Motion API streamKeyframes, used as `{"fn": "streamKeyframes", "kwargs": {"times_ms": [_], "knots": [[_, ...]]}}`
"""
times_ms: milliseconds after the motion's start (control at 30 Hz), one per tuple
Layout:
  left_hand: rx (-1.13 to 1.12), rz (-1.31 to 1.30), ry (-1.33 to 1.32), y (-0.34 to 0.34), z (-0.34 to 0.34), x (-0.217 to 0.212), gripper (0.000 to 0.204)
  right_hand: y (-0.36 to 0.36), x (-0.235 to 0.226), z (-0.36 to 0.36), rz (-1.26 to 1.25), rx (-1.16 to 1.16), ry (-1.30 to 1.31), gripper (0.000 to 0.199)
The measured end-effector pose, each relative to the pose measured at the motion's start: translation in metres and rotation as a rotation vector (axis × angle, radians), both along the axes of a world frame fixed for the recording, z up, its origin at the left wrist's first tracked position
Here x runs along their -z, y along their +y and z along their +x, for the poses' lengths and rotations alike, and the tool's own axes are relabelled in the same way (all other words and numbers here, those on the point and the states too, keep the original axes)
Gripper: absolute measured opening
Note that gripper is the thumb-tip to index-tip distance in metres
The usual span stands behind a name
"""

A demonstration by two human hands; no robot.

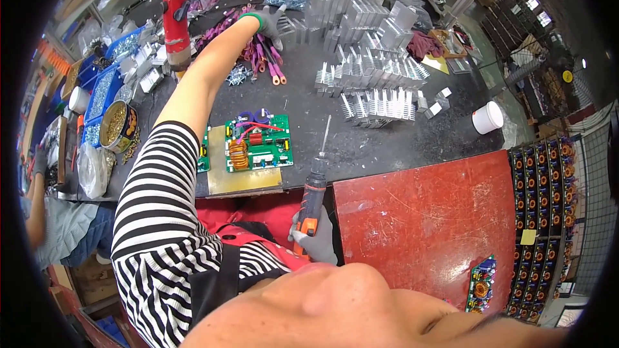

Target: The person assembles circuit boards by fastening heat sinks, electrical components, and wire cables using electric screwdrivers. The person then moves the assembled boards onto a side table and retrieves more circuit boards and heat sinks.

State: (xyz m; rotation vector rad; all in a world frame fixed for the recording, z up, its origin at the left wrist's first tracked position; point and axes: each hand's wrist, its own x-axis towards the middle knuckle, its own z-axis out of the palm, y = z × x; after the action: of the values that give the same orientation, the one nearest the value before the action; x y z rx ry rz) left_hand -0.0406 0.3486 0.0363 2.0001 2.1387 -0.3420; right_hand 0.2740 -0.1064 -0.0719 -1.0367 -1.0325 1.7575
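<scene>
My left hand (272,24), in a grey glove with a green cuff, reaches far over the black table with its fingers spread. It is beside the nearest silver finned heat sinks (295,31) and above a bundle of pink and black cables (274,67). My right hand (317,240), also gloved in grey, grips an electric screwdriver (314,196) near the table's front edge, its long bit pointing away from me. Left of the screwdriver, a green circuit board (260,145) with a copper coil lies partly on a yellowish plate (245,182). My left arm partly covers a second board (203,154).
Rows of heat sinks (374,71) stand at the back right, near a white cup (488,118). A red tool (175,26) hangs at the left. Blue bins (102,95) and a tin (119,124) hold small parts. A red panel (419,212) lies right; another person's arm (37,200) shows far left.
</scene>
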Motion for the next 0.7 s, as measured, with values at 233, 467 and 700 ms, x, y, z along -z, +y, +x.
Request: {"fn": "streamKeyframes", "kwargs": {"times_ms": [233, 467, 700], "knots": [[0.177, 0.046, 0.113, -0.047, -0.03, -0.018, 0.15, -0.005, -0.003, 0.006, -0.023, 0.08, 0.051, 0.046], [0.247, -0.017, 0.19, -0.059, -0.082, -0.002, 0.118, -0.007, -0.012, 0.01, -0.029, 0.076, 0.038, 0.045], [0.142, 0.624, -0.177, -0.016, -0.065, 0.04, 0.069, -0.002, -0.011, 0.01, -0.064, 0.077, 0.059, 0.047]]}}
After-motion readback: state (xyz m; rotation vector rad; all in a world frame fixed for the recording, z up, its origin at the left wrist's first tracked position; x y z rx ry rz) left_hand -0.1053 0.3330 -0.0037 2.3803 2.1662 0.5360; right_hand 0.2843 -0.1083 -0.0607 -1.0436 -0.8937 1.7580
